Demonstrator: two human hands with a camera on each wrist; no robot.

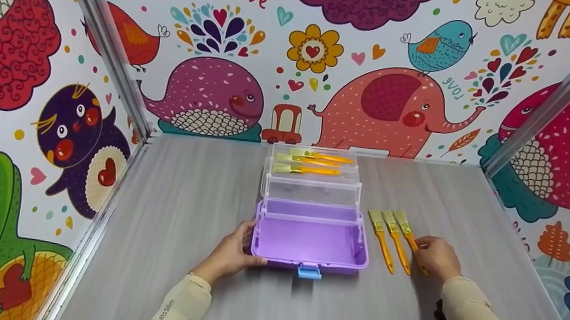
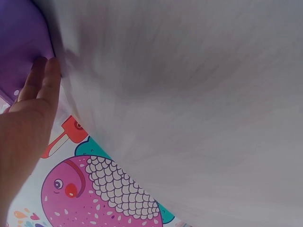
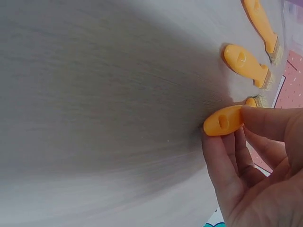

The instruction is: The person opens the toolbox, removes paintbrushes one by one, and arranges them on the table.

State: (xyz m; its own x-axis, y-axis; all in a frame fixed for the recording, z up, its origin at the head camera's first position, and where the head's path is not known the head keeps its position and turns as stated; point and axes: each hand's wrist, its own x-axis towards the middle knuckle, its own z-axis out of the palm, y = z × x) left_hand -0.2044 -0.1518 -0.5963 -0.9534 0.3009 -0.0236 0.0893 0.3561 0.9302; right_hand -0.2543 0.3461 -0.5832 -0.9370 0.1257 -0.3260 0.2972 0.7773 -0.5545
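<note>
A purple toolbox [image 1: 308, 240] stands with its clear tiers folded back and its blue latch [image 1: 309, 272] facing me. The purple bottom compartment holds nothing. My left hand [image 1: 231, 250] holds the box's front left corner, thumb along the front and fingers against the side wall [image 2: 23, 52]. To the right of the box, three paintbrushes with orange handles lie side by side, bristles away from me: a left one [image 1: 382, 241], a middle one [image 1: 398, 242] and a right one [image 1: 408, 230]. Thumb and fingers of my right hand [image 1: 437, 257] pinch the right paintbrush's handle [image 3: 223, 122].
Three more paintbrushes [image 1: 316, 171] lie crosswise in the raised clear tray [image 1: 350, 180] at the back. The grey tabletop [image 1: 196, 187] meets printed walls [image 1: 383, 53] behind and at both sides, with metal posts [image 1: 110, 49] at the corners.
</note>
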